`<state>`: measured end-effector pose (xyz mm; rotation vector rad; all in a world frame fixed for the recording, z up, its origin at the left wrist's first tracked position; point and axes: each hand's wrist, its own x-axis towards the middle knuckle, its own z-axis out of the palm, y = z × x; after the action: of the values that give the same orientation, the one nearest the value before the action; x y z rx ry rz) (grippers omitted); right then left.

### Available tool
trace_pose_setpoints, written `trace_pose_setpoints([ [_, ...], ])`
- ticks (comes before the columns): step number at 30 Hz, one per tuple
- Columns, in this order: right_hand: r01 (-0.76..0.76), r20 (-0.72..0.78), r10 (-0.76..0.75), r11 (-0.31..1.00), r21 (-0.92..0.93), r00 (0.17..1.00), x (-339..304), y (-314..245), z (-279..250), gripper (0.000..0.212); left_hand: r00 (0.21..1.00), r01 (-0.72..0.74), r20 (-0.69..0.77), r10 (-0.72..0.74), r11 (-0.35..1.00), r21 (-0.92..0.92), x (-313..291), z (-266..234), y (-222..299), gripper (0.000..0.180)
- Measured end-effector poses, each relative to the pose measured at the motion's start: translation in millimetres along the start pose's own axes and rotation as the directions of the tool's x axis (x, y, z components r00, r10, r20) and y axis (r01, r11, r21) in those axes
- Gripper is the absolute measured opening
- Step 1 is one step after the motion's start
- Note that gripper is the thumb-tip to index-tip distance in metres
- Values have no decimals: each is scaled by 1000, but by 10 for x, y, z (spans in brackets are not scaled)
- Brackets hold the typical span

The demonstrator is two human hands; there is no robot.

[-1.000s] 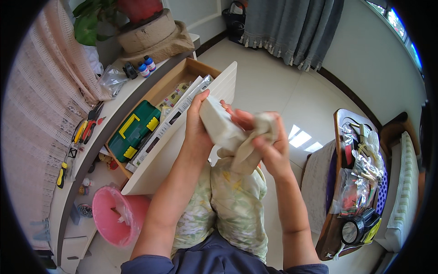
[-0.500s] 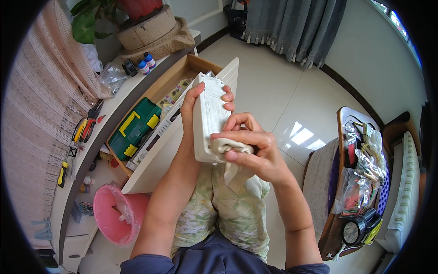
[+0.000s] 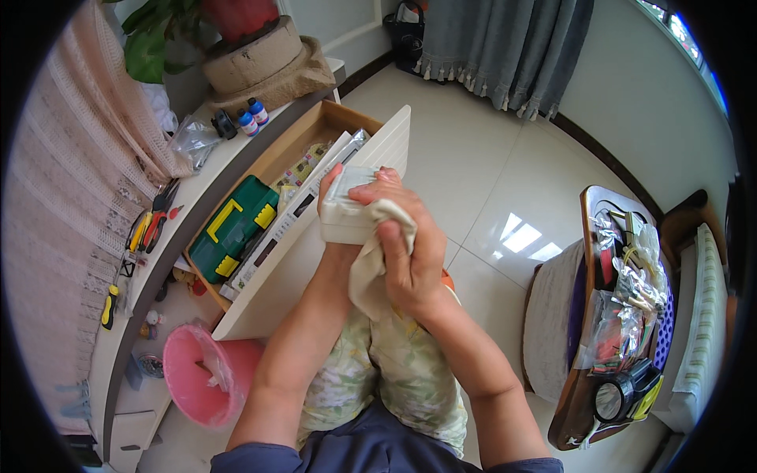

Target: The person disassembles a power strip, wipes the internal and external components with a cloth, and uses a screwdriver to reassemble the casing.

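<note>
A long white plastic box (image 3: pixel 345 225) is held above my lap, its near end turned toward me. My left hand (image 3: pixel 337 255) grips it from below and the side, with the thumb along the left edge. A cream cloth (image 3: pixel 366 276) is pinched in my right hand (image 3: pixel 416 256), which presses it to the box's upper right side. One end of the cloth hangs down over my left wrist. Most of the left fingers are hidden behind the box.
An open drawer (image 3: pixel 315 122) at left holds a green toolbox (image 3: pixel 244 213). Below it stands a pink bin (image 3: pixel 185 370). Pliers (image 3: pixel 156 229) and a screwdriver (image 3: pixel 110 307) lie on the curved counter. At right, a wooden-edged stand (image 3: pixel 572 414) bears bagged parts and a flashlight (image 3: pixel 619 394).
The box has tilted, so its long top face looks foreshortened. My right hand has moved up along it with the cloth, which now hangs lower and further left.
</note>
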<state>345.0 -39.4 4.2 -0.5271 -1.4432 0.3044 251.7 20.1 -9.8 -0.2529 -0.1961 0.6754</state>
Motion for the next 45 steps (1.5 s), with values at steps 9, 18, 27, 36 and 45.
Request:
trace_pose_setpoints([
  [9,-501,-12,619,647,576,785,278,-51,-8,45,944,-143,331,-15,883,448,25,5,232,57],
  [18,-637,-198,694,716,284,692,120,-38,-579,38,887,-319,87,453,466,826,-15,246,-98,54],
  [27,-664,-171,834,527,530,525,-72,98,-991,29,892,-310,114,437,409,859,89,91,30,51],
  [36,-556,-183,600,795,240,779,-217,-366,-839,22,923,-197,-15,383,507,839,42,191,-88,50],
  [45,-434,-237,404,897,-85,883,-100,-162,-280,23,888,-86,-38,459,247,965,-4,188,-301,46],
])
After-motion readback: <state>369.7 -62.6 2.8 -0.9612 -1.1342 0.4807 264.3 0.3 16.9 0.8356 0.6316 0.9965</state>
